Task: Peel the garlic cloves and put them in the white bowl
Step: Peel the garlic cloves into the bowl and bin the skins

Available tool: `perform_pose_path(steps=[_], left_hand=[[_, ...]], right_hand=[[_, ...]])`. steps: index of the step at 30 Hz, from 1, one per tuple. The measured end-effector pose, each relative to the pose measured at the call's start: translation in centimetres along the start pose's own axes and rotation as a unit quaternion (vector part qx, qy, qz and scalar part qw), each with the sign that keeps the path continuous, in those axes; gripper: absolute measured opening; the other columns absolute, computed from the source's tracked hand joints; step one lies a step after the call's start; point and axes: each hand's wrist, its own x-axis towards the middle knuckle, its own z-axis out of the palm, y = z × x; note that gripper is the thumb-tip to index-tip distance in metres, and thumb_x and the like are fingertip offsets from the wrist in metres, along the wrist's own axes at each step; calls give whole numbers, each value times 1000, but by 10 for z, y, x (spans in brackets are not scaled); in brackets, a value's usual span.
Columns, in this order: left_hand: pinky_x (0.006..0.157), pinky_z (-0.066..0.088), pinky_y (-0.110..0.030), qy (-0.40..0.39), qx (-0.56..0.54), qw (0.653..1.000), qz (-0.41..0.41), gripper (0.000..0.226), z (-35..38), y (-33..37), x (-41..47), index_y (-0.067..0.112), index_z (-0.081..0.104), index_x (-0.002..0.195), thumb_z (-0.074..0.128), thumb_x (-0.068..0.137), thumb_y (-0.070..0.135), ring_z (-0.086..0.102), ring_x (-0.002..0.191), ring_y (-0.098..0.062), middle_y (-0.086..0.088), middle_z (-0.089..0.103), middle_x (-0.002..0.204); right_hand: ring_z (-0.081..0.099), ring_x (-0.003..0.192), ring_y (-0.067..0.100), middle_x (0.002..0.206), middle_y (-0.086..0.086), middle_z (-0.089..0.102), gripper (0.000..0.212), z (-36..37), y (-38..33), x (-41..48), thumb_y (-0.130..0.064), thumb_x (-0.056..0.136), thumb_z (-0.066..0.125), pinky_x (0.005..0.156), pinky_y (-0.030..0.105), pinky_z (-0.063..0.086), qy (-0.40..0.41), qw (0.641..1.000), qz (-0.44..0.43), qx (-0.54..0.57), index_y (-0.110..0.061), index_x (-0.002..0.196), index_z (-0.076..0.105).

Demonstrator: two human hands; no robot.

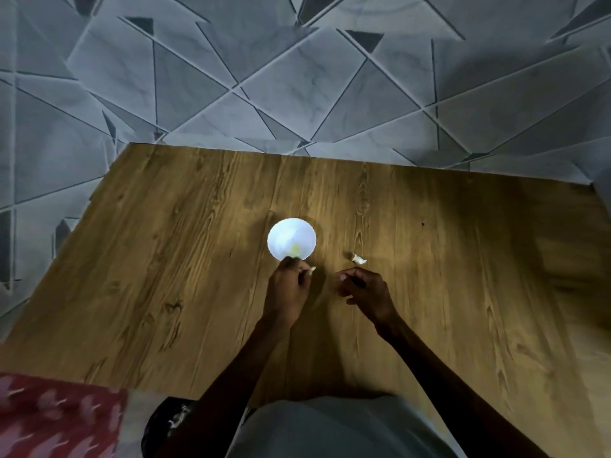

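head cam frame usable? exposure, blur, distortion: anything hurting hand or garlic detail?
Head view: bowl blown out, its interior mostly lost. Left hand, pinching a white scrap, and right hand are underexposed, so the right's grip is unreadable. Table is dim and its right edge smeared. Wall lines bow from the wide lens. Garlic piece is small but visible.

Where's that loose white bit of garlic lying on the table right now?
In the head view, the garlic piece lies on the wooden table, right of the white bowl and just beyond the right hand, touching neither.

Left hand [291,287] pinches garlic piece [312,269]; right hand [362,289] loosely curled.
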Motion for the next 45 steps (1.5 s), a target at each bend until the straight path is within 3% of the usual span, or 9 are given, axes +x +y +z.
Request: perform_pose_path(steps=[3, 13, 19, 24, 27, 31, 35, 38, 45], left_hand=[[70, 46, -26, 28, 47, 998, -18, 10, -19, 4, 35, 7, 68, 84, 59, 87, 6, 61, 80, -17, -4, 67, 86], [76, 43, -22, -131, 143, 977, -92, 20, 1, -28, 95, 7, 70, 99, 52, 91, 13, 65, 95, -22, -7, 71, 103], [65, 46, -22, 0, 42, 999, -8, 19, -20, 18, 52, 6, 70, 81, 53, 86, -1, 62, 73, -14, -3, 69, 79], [71, 46, -10, -53, -70, 996, -35, 11, 3, 29, 21, 14, 70, 83, 62, 87, 8, 64, 79, -8, 4, 69, 82], [78, 56, -27, -92, -111, 989, -30, 9, 22, 31, 14, 16, 68, 82, 66, 85, 7, 65, 80, -6, 6, 68, 81], [82, 56, -33, -113, -159, 978, -75, 6, 39, 38, 12, 15, 68, 91, 67, 87, 11, 67, 80, -12, 4, 70, 86], [86, 48, -18, -111, -202, 967, -110, 17, 47, 44, 9, 13, 71, 103, 71, 86, 16, 65, 94, -9, 2, 72, 100], [80, 55, -23, -119, -259, 951, -123, 19, 49, 47, 3, 7, 72, 103, 74, 85, 13, 69, 89, -16, -5, 73, 96], [76, 52, -16, -115, -234, 962, -81, 19, 46, 56, -9, 10, 75, 98, 77, 83, 22, 67, 79, 1, 4, 74, 89]], right_hand=[[71, 77, 19, 83, 0, 74, 13, -6, 4, 9, -18, 96, 62, 65, 30, 57, 21, 1000, 3, 4, -15, 100, 74], [66, 83, -2, 92, -11, 70, 13, -38, 18, 35, -7, 93, 64, 67, 14, 53, 84, 987, -108, -84, -17, 95, 72], [64, 78, -2, 88, -10, 69, 16, -57, 32, 54, -2, 88, 68, 68, 12, 51, 113, 958, -152, -215, -18, 90, 71], [66, 80, 14, 91, 1, 70, 11, -47, 28, 76, -17, 93, 59, 67, 23, 53, 31, 910, -219, -351, -14, 94, 70], [60, 87, 13, 99, 1, 65, 13, -36, 30, 79, -19, 93, 58, 72, 17, 43, 24, 908, -186, -375, -16, 100, 68], [64, 78, 6, 91, -2, 71, 8, -36, 31, 75, -17, 92, 64, 69, 20, 53, 16, 941, -160, -296, -16, 93, 72], [71, 79, 12, 90, 6, 76, 15, -41, 23, 48, -5, 84, 75, 70, 20, 57, -3, 998, -52, -39, -7, 99, 76], [72, 80, 26, 92, 18, 75, 22, -47, 22, 28, 0, 83, 75, 69, 30, 59, -38, 990, 35, 132, 2, 104, 72], [73, 90, 31, 96, 18, 75, 15, -53, 15, 5, -1, 83, 74, 81, 40, 60, -43, 985, 32, 165, -5, 97, 73]])
